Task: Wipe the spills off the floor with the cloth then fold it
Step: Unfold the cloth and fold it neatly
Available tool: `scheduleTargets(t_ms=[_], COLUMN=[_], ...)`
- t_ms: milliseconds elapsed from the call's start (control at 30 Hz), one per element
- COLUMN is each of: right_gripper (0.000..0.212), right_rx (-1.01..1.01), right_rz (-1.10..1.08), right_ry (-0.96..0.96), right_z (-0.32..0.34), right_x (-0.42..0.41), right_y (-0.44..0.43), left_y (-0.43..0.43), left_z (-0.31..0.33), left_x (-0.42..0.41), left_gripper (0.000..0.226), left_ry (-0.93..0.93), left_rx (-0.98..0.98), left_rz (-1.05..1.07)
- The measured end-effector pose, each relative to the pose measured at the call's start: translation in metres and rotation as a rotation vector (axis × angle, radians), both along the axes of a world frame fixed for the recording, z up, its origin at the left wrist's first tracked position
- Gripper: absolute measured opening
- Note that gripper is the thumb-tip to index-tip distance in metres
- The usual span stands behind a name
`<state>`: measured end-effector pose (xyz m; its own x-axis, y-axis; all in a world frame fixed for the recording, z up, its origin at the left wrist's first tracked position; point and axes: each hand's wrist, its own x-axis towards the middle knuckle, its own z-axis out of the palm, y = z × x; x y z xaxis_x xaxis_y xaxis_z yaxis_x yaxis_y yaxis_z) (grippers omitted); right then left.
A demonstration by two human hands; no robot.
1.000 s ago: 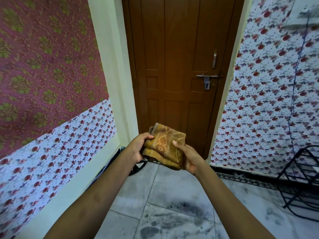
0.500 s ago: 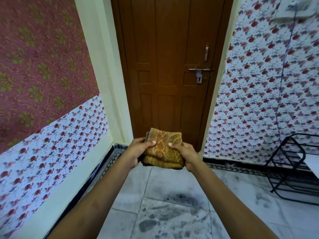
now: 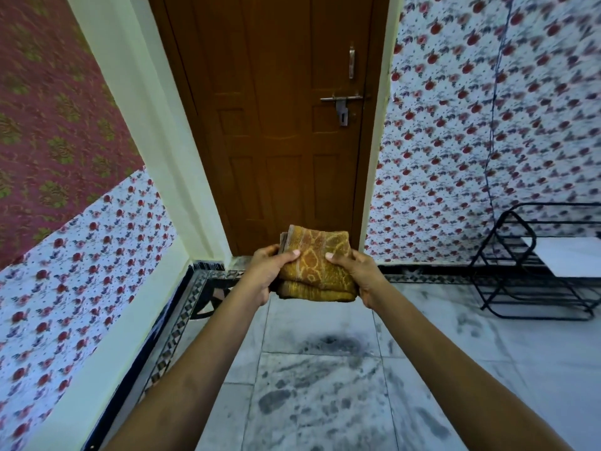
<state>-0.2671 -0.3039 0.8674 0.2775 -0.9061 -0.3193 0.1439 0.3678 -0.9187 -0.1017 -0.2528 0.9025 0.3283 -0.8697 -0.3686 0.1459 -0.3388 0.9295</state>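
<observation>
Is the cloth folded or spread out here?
Folded: the cloth is a compact stack of layers, held between the left hand and right hand.

Terry cloth [image 3: 317, 266], matt, nubby, mustard-brown woven pattern. Marble-look tiled floor [image 3: 325, 385], smooth, faint sheen, grey smudges. Wooden door [image 3: 276, 125], brown, satin finish; metal latch [image 3: 341, 104], dull silver. Black wire rack [image 3: 533, 265], painted metal.

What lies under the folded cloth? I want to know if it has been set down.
Nothing supports the cloth; left hand and right hand hold it above the floor. Fingers beneath it are hidden.
</observation>
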Motion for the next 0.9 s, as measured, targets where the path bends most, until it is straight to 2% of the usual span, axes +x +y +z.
scheduleTargets(t_ms=[133, 200, 367, 533, 700, 833, 900], right_gripper=[0.028, 0.027, 0.042, 0.028, 0.019, 0.007, 0.012], right_rx=[0.024, 0.031, 0.018, -0.019, -0.003, 0.015, 0.033], right_rz=[-0.025, -0.023, -0.032, -0.092, -0.198, -0.267, -0.299], right_ry=[-0.015, -0.018, 0.018, 0.0, 0.04, 0.031, 0.027], right_z=[-0.01, -0.013, -0.018, -0.02, -0.027, -0.038, -0.043], right_x=[-0.049, -0.078, -0.166, -0.245, -0.32, -0.372, -0.396], right_y=[-0.025, -0.04, -0.086, -0.123, -0.157, -0.19, -0.209], left_y=[-0.027, -0.04, -0.084, -0.13, -0.179, -0.228, -0.255], left_z=[-0.009, -0.011, -0.015, -0.024, -0.028, -0.038, -0.045], left_x=[-0.049, -0.077, -0.163, -0.24, -0.314, -0.368, -0.392], left_gripper=[0.053, 0.052, 0.051, 0.033, 0.024, 0.023, 0.027], left_ry=[-0.003, -0.009, -0.003, -0.002, 0.002, 0.008, 0.008], left_rx=[0.006, 0.012, 0.023, 0.027, 0.032, 0.053, 0.067], left_rz=[-0.012, -0.004, -0.027, -0.072, -0.163, -0.228, -0.249])
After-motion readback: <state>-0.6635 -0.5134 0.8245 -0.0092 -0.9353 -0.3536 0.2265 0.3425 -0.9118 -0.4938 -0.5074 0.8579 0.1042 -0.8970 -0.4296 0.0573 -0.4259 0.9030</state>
